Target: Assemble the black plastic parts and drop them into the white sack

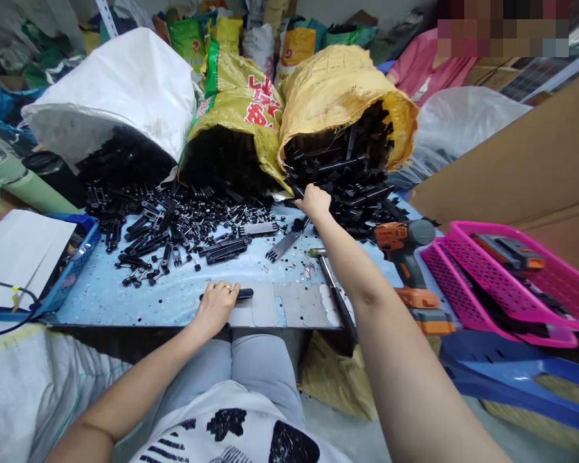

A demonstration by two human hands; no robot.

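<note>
At lower centre, the left hand [217, 303] hides the middle of a black part [245, 294]. Near mid-frame, what the right hand [314, 202] touches is too small to tell. The right edge crops a pink basket [499, 286].

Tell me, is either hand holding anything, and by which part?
The left hand holds a black part by its middle. The right hand is at the black pile; whether it grips anything can't be told.
</note>
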